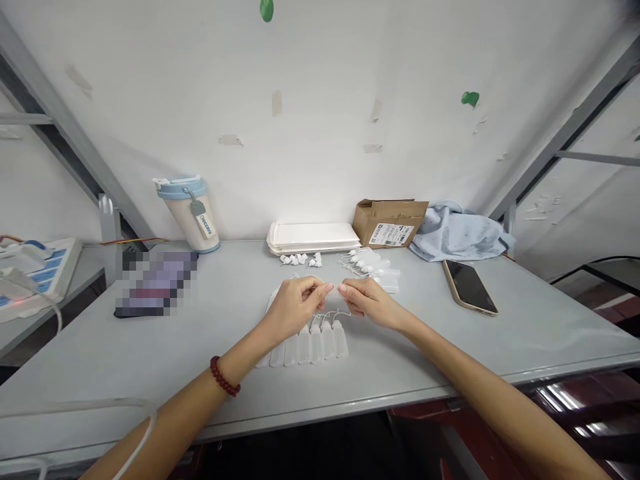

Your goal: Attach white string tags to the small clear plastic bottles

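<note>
My left hand (295,307) and my right hand (375,303) meet almost fingertip to fingertip above the table, thumbs pressed against curled fingers. Whatever they pinch is too small or too hidden to make out. Just below and in front of them lies a row of several translucent squeeze bottles (316,345) with thin curved tubes at their tops. Part of that row is covered by my left hand and wrist. Beyond my right hand rests a loose group of similar translucent bottles (373,263). Small white pieces (300,260), perhaps caps, lie behind my left hand.
Along the wall stand a tumbler (193,217), a stack of white trays (315,237), a cardboard box (390,223) and a bunched light-blue cloth (455,230). A phone (470,287) lies at right. At far left are a power strip (43,273) and a white cable (145,440).
</note>
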Demonstrator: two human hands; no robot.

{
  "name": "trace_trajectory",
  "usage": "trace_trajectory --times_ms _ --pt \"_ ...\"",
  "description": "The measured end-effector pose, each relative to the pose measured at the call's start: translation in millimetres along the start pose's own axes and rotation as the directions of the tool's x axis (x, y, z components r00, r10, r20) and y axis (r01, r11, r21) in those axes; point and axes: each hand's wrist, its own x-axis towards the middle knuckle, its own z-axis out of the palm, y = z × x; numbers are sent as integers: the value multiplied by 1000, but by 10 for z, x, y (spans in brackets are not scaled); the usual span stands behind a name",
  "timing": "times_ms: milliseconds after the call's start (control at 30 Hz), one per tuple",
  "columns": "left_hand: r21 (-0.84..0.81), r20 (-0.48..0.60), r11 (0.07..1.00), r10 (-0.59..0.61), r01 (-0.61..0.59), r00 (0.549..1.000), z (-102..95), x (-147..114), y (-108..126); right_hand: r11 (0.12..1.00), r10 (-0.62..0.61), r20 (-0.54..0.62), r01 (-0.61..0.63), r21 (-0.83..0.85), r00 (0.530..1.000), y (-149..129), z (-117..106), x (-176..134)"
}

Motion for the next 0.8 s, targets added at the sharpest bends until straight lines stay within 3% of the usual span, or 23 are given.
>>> trace_trajectory --times_ms 300,567,700,800 --pt "26 -1 1000 -12 12 1000 3 20 -43 991 -60 -70 51 -121 996 5 -9 23" --pt "72 -1 997 -7 8 1000 31 6 -52 995 -13 24 10 102 1000 23 -30 29" --pt "71 26 997 15 -17 1000 32 11 -66 945 53 64 -71 318 997 53 -10 65" --pt "100 21 994 34 -36 999 -87 72 -146 909 104 -9 -92 406 994 96 -42 109"
